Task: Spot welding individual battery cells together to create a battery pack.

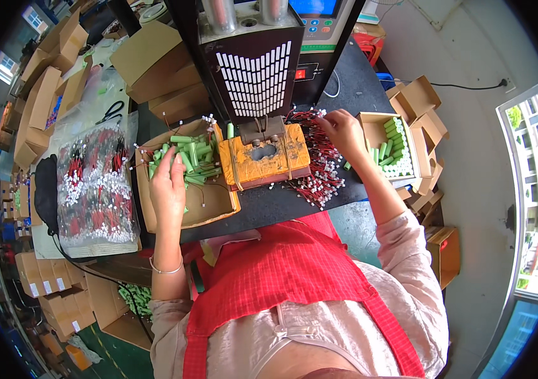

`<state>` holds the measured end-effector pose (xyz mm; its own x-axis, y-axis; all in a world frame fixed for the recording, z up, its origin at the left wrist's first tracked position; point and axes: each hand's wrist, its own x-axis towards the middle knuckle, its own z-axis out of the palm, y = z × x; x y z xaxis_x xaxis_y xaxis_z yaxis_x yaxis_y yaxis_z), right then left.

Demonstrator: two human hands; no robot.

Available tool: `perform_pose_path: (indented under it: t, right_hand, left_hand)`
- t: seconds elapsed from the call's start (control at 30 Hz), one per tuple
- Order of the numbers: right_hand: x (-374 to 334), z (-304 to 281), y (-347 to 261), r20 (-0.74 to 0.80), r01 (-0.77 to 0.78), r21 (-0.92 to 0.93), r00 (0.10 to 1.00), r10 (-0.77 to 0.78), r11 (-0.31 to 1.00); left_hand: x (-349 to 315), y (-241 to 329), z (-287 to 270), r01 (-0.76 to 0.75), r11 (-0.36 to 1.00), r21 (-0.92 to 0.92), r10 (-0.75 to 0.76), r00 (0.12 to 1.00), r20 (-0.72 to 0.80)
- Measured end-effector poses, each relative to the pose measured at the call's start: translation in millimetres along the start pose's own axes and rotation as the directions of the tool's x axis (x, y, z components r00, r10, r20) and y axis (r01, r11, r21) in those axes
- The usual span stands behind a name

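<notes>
My left hand [168, 192] reaches over an open cardboard tray [213, 216], its fingers stretched among loose green cylindrical battery cells [198, 151]. I see no cell clearly gripped in it. At the right, my right hand [343, 134] has its fingers bent and closed at the edge of a pile of red and black wire leads [320, 174] with white connectors. It seems to pinch a lead there; the fingertips partly hide it. Between my hands sits a yellow taped block [265, 165] with a dark hollow in its top, under the head of a spot welding machine [253, 69].
Green cells stand stacked in a carton [385, 148] at the right. Bagged wire leads [96, 183] lie at the left, with black scissors [113, 110] beyond them. Another carton of cells [135, 299] is below the table at the left. The machine has a red switch [300, 74].
</notes>
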<state>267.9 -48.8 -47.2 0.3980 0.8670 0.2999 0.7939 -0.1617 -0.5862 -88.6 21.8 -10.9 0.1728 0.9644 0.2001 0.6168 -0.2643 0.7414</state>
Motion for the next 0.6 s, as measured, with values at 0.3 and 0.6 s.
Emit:
perform_pose_path:
  t: [0.3, 0.6]
  right_hand:
    - [-18, -24, -28, -0.059, 0.119, 0.031, 0.991, -0.117, 0.992]
    - [-68, -36, -89, -0.197, 0.353, 0.140, 0.926, -0.323, 0.925]
  left_hand:
    - [-13, 37, 31, 0.142, 0.658, -0.739, 0.107, 0.955, 0.278]
    - [-9, 73, 67, -0.208, 0.835, -0.510, 0.322, 0.936, 0.146]
